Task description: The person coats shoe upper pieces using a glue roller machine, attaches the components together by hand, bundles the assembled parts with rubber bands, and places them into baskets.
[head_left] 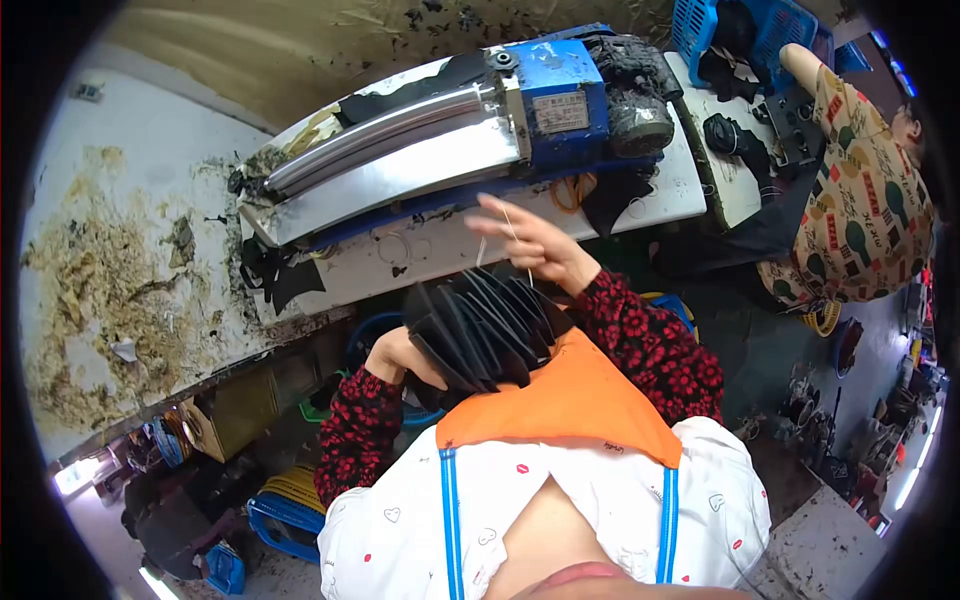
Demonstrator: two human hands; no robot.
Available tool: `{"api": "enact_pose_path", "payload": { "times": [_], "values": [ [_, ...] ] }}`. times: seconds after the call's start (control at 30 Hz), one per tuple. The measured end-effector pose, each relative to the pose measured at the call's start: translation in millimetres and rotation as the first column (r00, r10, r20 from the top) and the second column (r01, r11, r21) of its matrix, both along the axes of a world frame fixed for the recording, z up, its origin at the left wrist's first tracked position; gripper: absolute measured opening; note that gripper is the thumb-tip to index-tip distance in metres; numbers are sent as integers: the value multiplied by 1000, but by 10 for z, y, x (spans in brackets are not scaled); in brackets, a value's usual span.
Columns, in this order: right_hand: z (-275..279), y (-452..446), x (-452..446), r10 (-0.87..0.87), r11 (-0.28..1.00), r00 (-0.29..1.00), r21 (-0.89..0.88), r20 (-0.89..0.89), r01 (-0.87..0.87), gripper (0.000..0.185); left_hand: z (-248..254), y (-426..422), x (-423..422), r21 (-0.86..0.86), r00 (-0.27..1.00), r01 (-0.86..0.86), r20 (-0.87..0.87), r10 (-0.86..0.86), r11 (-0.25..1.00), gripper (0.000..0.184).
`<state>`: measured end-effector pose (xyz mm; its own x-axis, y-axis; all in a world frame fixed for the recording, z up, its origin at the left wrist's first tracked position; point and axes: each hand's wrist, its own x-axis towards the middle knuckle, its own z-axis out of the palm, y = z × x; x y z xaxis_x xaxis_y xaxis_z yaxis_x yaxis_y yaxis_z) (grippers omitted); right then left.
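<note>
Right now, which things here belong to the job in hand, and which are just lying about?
Seemingly in the job:
stack of black pieces, held in the left hand
pale strand, at the right hand

Apparently just about:
blue-and-silver machine, untouched
blue basket, upper right
black scrap, near the machine's left end

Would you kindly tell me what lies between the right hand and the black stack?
The head view shows thin, pale strands between the right hand and black stack.
</note>
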<state>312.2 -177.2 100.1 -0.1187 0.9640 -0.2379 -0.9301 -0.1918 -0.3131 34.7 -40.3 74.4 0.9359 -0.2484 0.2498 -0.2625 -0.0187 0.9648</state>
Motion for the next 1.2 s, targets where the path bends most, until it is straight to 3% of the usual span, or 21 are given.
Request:
{"api": "enact_pose_path", "payload": {
  "times": [0.07, 0.1, 0.23, 0.3, 0.4, 0.6, 0.7, 0.73, 0.8, 0.83, 0.9, 0.93, 0.97, 1.03, 1.07, 1.1, 1.2],
  "values": [
    [-540, -161, 191, 93, 971, 996, -223, 2, -90, 42, -268, -36, -91, 291, 974, -146, -126, 189, 945, 68],
    [-473, -149, 209, 90, 969, 996, -232, -12, -91, 42, -315, -71, -129, 284, 972, -139, -142, 185, 949, 68],
    [-105, 36, 383, 156, 877, 978, -475, 141, -72, 50, -484, -249, -137, -56, 830, -226, -534, 162, 972, 76],
    [-296, 0, 534, 105, 913, 990, -403, 96, -58, 52, -498, -285, -128, -188, 710, -322, -696, 106, 928, 79],
    [-729, -69, 647, -31, 985, 998, -172, -61, 20, 56, 43, -240, 171, -262, 759, -329, -645, 89, 907, 81],
    [-950, 41, 712, -199, 968, 965, -187, -173, 166, 63, 739, -96, 579, -289, 727, -389, -679, 99, 875, 77],
    [-744, 184, 594, 196, 952, 972, -214, -129, -220, 73, 752, 196, 722, -321, 678, -385, -734, 30, 865, 76],
    [-718, 199, 543, 322, 912, 939, -229, -117, -341, 76, 714, 304, 780, -336, 662, -383, -750, 2, 861, 76],
    [-838, 287, 510, 300, 919, 950, -242, -83, -311, 77, 513, 582, 995, -350, 570, -344, -815, -102, 871, 84],
    [-937, 374, 527, 283, 926, 958, -248, -39, -284, 79, 180, 780, 1029, -304, 585, -221, -802, -124, 927, 79],
    [-1115, 518, 492, 247, 940, 968, -255, 44, -228, 82, -431, 1146, 1126, -228, 394, -11, -896, -205, 974, 71],
    [-1188, 561, 464, 244, 939, 969, -259, 43, -225, 82, -594, 1218, 1235, -226, 384, 25, -897, -218, 974, 61],
    [-1247, 593, 496, 299, 914, 927, -348, 228, -209, 81, -751, 1223, 1329, -224, 382, 60, -895, -230, 973, 52],
    [-1301, 622, 606, 431, 852, 717, -508, 548, -124, 80, -773, 1207, 1319, -178, 422, 44, -889, -180, 983, 52],
    [-1319, 638, 663, 495, 822, 560, -567, 664, -54, 80, -780, 1192, 1313, -124, 450, 29, -884, -124, 992, 52],
    [-1214, 657, 681, 500, 818, 552, -573, 667, -48, 80, -785, 1174, 1306, -72, 475, 11, -877, -69, 997, 52],
    [-777, 710, 681, 452, 868, -170, -476, 876, -142, 80, -790, 1108, 1281, 102, 533, -43, -839, 109, 994, 53]
  ]
}}
